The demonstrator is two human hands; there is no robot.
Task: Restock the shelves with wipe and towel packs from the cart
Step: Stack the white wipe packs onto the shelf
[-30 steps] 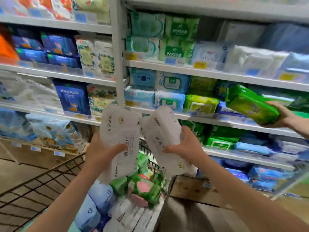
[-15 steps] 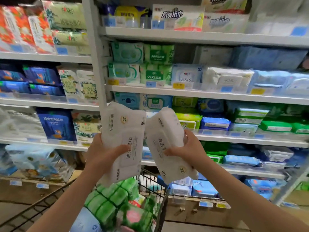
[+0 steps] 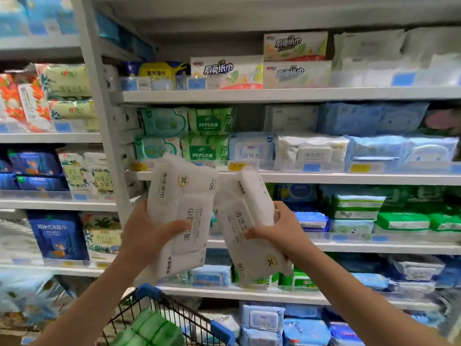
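Note:
My left hand (image 3: pixel 147 236) grips a white wipe pack (image 3: pixel 182 208), held upright in front of the shelves. Beside it my right hand (image 3: pixel 279 231) grips a second white wipe pack (image 3: pixel 249 228), tilted with its top leaning left. The two packs nearly touch at their upper edges. Matching white wipe packs (image 3: pixel 311 151) lie on the shelf (image 3: pixel 324 178) just above and right of my hands. The cart (image 3: pixel 174 318) is below, with green packs (image 3: pixel 149 330) in it.
Shelves full of blue, green and white wipe packs fill the view on several levels. A white upright post (image 3: pixel 99 121) divides the left bay from the right one. Kitchen towel boxes (image 3: pixel 227 71) sit on the upper shelf.
The view has tilted up toward higher shelves, and both packs have risen with my hands. Another person's hand holding a green pack at the right a second ago is gone from view.

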